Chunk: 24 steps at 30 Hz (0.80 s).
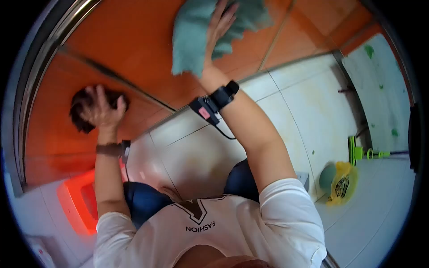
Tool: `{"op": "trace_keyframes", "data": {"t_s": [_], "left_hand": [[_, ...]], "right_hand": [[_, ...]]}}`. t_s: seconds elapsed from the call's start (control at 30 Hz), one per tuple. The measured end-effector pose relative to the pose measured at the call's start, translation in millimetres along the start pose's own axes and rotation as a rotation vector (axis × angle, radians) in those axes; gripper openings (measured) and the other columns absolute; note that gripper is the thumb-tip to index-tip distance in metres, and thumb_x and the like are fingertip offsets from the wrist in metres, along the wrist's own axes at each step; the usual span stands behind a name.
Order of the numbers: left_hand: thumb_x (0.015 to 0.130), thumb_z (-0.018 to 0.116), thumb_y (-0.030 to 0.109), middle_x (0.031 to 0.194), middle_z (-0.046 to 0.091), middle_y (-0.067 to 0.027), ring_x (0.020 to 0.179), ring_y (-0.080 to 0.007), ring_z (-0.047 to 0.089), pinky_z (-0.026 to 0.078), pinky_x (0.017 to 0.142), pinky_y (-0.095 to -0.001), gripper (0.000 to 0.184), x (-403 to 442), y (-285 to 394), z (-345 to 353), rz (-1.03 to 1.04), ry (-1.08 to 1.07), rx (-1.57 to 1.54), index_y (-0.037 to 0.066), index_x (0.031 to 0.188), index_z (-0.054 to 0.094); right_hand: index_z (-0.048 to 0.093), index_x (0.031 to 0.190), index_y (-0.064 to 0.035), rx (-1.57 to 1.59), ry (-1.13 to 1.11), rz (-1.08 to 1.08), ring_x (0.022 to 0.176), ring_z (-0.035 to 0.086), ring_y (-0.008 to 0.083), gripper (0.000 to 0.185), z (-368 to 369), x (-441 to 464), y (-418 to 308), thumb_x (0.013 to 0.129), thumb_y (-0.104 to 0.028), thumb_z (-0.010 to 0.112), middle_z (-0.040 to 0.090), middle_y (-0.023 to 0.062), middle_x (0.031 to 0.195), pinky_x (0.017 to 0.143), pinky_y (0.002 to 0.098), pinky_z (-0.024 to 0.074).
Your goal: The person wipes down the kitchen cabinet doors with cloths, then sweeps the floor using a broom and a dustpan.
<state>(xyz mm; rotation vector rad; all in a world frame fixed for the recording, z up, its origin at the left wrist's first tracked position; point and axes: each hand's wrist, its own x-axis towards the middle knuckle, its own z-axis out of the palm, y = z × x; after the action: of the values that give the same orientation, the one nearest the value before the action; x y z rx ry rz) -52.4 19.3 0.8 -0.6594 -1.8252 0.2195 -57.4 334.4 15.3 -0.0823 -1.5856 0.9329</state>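
My left hand (pixel 105 109) is slightly blurred, its fingers spread over a dark brown bunched thing (pixel 82 118) that looks like a cloth, against a glossy orange panel (pixel 53 111). My right hand (pixel 219 27) reaches up to another orange panel (pixel 129 35) and presses a teal cloth (pixel 190 40) to it. The cloth hangs down with a ragged lower edge. Its fingers are partly bent on the cloth. Black straps with small devices and cables sit on both wrists.
An orange-red plastic stool or bin (pixel 73 201) stands by my left arm. Pale tiles (pixel 196 152) cover the floor below. At right are a green-headed mop (pixel 355 152), a small bin with a yellow bag (pixel 344 183), and a pale panel (pixel 375 89) with green marks. A metal frame (pixel 47 49) edges the left.
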Motion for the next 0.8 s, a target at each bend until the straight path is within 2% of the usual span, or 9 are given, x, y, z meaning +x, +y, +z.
{"op": "trace_keyframes", "data": {"t_s": [0.1, 0.2, 0.27, 0.37, 0.43, 0.47, 0.53, 0.67, 0.8], "left_hand": [[0.080, 0.060, 0.052, 0.150, 0.036, -0.0118, 0.130, -0.0387, 0.037, 0.018, 0.108, -0.0534, 0.073, 8.1, 6.8, -4.4, -0.062, -0.121, -0.032, 0.014, 0.140, 0.045], [0.080, 0.059, 0.050, 0.150, 0.034, -0.0129, 0.128, -0.0371, 0.040, 0.022, 0.107, -0.0519, 0.068, 5.9, -3.0, -1.2, 0.056, -0.052, 0.007, 0.013, 0.137, 0.049], [0.081, 0.058, 0.049, 0.152, 0.031, -0.0134, 0.127, -0.0376, 0.041, 0.023, 0.107, -0.0518, 0.067, 4.9, -9.5, -6.1, 0.052, -0.078, 0.032, 0.013, 0.136, 0.050], [0.075, 0.063, 0.045, 0.149, 0.036, -0.0121, 0.116, -0.0403, 0.045, 0.034, 0.096, -0.0572, 0.068, 12.4, -16.8, -12.7, -0.188, 0.120, -0.002, 0.015, 0.134, 0.050], [0.081, 0.055, 0.051, 0.156, 0.018, -0.0143, 0.123, -0.0411, 0.043, 0.025, 0.105, -0.0521, 0.072, 11.8, -21.4, -14.1, -0.179, 0.139, 0.009, 0.012, 0.141, 0.043], [0.080, 0.055, 0.052, 0.155, 0.024, -0.0142, 0.118, -0.0406, 0.045, 0.026, 0.104, -0.0526, 0.074, 11.2, -26.9, -13.7, -0.190, 0.137, 0.005, 0.014, 0.142, 0.040], [0.080, 0.055, 0.052, 0.154, 0.026, -0.0133, 0.115, -0.0398, 0.046, 0.027, 0.103, -0.0530, 0.074, 10.0, -23.3, -13.5, -0.206, 0.106, 0.003, 0.014, 0.142, 0.040], [0.078, 0.060, 0.049, 0.151, 0.034, -0.0096, 0.113, -0.0386, 0.047, 0.031, 0.098, -0.0533, 0.071, 7.1, -25.2, -6.4, -0.190, 0.156, -0.026, 0.016, 0.139, 0.045], [0.077, 0.068, 0.034, 0.142, 0.047, -0.0050, 0.114, -0.0346, 0.046, 0.034, 0.095, -0.0475, 0.057, 9.9, -20.7, -15.6, -0.182, 0.100, -0.082, 0.015, 0.129, 0.056]], "right_hand": [[0.043, 0.136, -0.0074, -0.577, -0.389, -0.451, 0.132, 0.020, 0.0500, 0.072, 14.1, -62.1, -8.8, 0.077, -0.040, 0.066, 0.029, 0.0253, 0.144, 0.112, 0.0581, 0.0128], [0.062, 0.112, -0.0099, -0.252, -0.494, -0.488, 0.121, 0.040, 0.0408, 0.054, 8.8, -31.3, -45.9, 0.071, -0.044, 0.070, 0.047, 0.0155, 0.129, 0.106, 0.0609, 0.0232], [0.062, 0.115, -0.0162, -0.364, -0.308, -0.403, 0.121, 0.041, 0.0385, 0.056, 10.1, -2.3, -64.1, 0.068, -0.047, 0.071, 0.053, 0.0084, 0.122, 0.103, 0.0602, 0.0275], [0.056, 0.115, -0.0056, -0.227, -0.090, -0.556, 0.117, 0.038, 0.0471, 0.062, 31.2, 7.9, -61.6, 0.070, -0.048, 0.065, 0.050, 0.0173, 0.123, 0.102, 0.0670, 0.0180], [0.057, 0.115, -0.0048, -0.492, -0.169, -0.621, 0.115, 0.039, 0.0481, 0.066, 51.0, -17.9, -47.7, 0.069, -0.051, 0.065, 0.051, 0.0152, 0.119, 0.101, 0.0668, 0.0202], [0.061, 0.118, -0.0226, -0.458, -0.355, -0.641, 0.118, 0.045, 0.0345, 0.052, 38.8, -32.0, -93.3, 0.072, -0.046, 0.069, 0.056, 0.0045, 0.116, 0.100, 0.0586, 0.0315], [0.063, 0.112, -0.0201, -0.289, -0.445, -0.872, 0.110, 0.046, 0.0388, 0.051, 37.3, -74.4, -71.1, 0.071, -0.050, 0.068, 0.054, 0.0043, 0.111, 0.096, 0.0623, 0.0337], [0.059, 0.122, -0.0305, -0.433, -1.137, -0.671, 0.112, 0.052, 0.0239, 0.053, -9.3, -159.4, 34.5, 0.072, -0.047, 0.070, 0.058, -0.0033, 0.118, 0.094, 0.0434, 0.0425], [0.056, 0.125, -0.0168, -0.710, -1.168, -0.378, 0.118, 0.048, 0.0312, 0.063, -11.0, -112.3, -12.5, 0.072, -0.045, 0.072, 0.054, 0.0122, 0.124, 0.097, 0.0482, 0.0399]]}}
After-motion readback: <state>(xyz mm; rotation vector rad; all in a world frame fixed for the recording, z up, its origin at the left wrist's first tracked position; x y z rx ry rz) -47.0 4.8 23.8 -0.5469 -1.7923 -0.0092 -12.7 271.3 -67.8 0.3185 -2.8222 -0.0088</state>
